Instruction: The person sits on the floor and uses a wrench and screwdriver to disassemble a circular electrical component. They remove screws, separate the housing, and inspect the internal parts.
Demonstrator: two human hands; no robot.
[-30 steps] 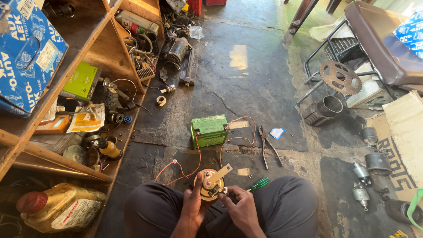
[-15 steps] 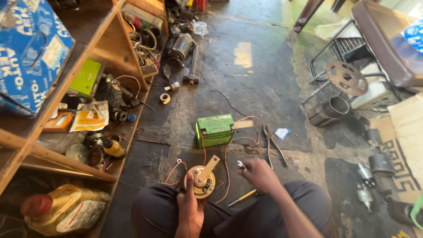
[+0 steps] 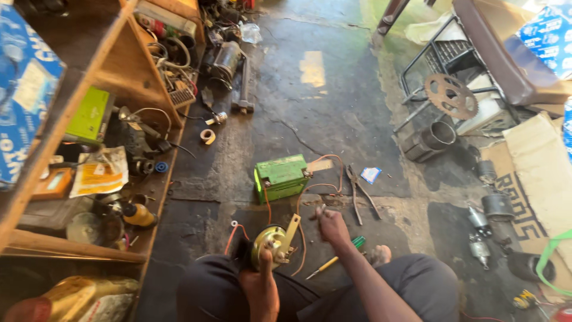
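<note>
I sit on the floor with a round brass horn (image 3: pixel 269 243) and its tan bracket over my lap. My left hand (image 3: pixel 262 285) grips the horn from below. My right hand (image 3: pixel 331 225) reaches forward, its fingers pinched on the end of a thin orange wire (image 3: pixel 322 209). Orange and red wires (image 3: pixel 333 173) loop from the horn to a green battery (image 3: pixel 280 177) just ahead on the floor. A screwdriver (image 3: pixel 335 259) with a yellow and green handle lies beside my right forearm. Pliers (image 3: pixel 357 192) lie right of the battery.
A wooden shelf (image 3: pixel 128 65) crammed with parts, boxes and bottles stands on the left. Ahead lie a tape roll (image 3: pixel 207 136) and a motor (image 3: pixel 223 58). To the right are a rusty sprocket (image 3: pixel 451 95), a metal sleeve (image 3: pixel 438 136), small motors (image 3: pixel 479 235) and cardboard (image 3: pixel 536 173).
My right hand left the horn and moved forward toward the wires by the battery. My left hand keeps hold of the horn, and the view has tilted slightly.
</note>
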